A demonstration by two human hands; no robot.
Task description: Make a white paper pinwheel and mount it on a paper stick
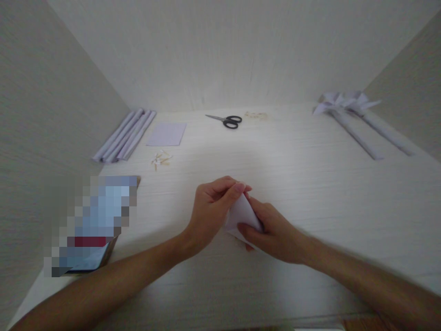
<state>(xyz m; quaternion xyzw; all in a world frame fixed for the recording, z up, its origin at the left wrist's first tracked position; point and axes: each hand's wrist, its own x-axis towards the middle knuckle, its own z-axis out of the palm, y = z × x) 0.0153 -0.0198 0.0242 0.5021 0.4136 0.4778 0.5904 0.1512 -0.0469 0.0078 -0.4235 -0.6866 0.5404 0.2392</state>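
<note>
Both hands meet over the near middle of the worktop. The left hand pinches the top corner of a folded paper; the right hand grips its lower edge. Farther back lie paper rolls, a flat sheet, scissors, small pins and paper pinwheels. No containers are in view.

Black-handled scissors lie at the back of the pale table. To the left are rolled paper tubes, a flat purple sheet and some little sticks. Two paper flowers with long stems lie far right.
</note>
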